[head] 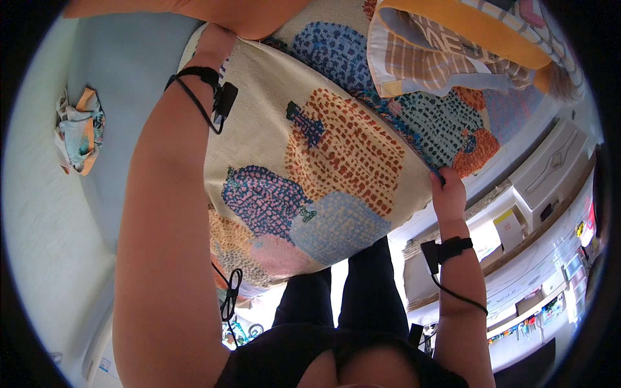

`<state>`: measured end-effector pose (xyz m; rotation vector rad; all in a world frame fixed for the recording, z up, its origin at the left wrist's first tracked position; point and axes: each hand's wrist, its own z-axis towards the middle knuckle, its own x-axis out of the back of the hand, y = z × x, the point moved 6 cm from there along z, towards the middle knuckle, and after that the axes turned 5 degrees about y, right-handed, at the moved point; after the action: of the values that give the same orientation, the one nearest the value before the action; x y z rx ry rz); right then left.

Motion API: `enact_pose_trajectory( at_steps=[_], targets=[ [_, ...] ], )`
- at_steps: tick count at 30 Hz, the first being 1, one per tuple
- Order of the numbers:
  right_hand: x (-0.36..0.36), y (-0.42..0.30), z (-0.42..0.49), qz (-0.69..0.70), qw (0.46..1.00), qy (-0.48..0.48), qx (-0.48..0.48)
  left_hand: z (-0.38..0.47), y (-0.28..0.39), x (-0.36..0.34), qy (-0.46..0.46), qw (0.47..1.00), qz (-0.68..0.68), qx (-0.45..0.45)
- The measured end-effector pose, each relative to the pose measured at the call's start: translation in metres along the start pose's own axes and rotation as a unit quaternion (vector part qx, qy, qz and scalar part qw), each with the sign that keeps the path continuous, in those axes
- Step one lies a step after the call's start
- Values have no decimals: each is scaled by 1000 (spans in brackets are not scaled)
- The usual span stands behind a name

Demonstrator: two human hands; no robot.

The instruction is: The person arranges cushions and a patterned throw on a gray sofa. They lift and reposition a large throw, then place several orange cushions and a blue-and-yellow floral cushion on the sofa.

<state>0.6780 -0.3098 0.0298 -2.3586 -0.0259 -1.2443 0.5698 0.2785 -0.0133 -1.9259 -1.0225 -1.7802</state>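
A cream woven throw (257,116) with orange, blue and pink fruit-like shapes hangs spread in front of my dark-trousered legs. My right hand (449,191) pinches its dark fringed edge at the right, fingers closed over the fabric. At the upper left, my left hand (216,41) lies at the far edge of the throw; an orange cloth item (242,17) covers its fingers, so its grip is hidden. Both wrists wear black straps with small devices. Behind the fringe, another patterned textile stretch (432,123) in green, blue and orange lies spread out.
A checked cloth (412,63) with a yellow band lies at the upper right. A grey upholstered surface (131,87) is on the left, with a crumpled printed cloth (82,131) beyond it. White furniture (553,165) and a shelf holding small items (529,325) stand at the right.
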Motion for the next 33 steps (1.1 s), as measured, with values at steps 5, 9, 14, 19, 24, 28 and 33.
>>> enact_pose_trajectory(
  at_steps=[5, 9, 14, 19, 24, 28, 33],
  targets=[
    [-5, 1, -10, -18, 999, 28, 3, -1, 8, -16, -78, 971, 181, -132],
    [-20, 9, -25, 26, 999, 40, 4, 6, 23, -20, -61, 938, 301, -161],
    [-34, 16, -48, 96, 988, 110, -47, -11, 50, -4, 36, 877, 341, -338],
    [-38, 19, -49, 149, 980, 99, -93, -2, 53, -3, 50, 866, 344, -359],
    [-36, 15, -47, 129, 983, 109, -78, 9, 39, -11, 38, 888, 326, -324],
    [-34, 16, -50, 134, 982, 125, -46, 14, 30, -14, 31, 894, 321, -312],
    [-55, 48, -53, 174, 960, 104, -192, 21, 30, -24, 24, 902, 315, -295]
  ],
)
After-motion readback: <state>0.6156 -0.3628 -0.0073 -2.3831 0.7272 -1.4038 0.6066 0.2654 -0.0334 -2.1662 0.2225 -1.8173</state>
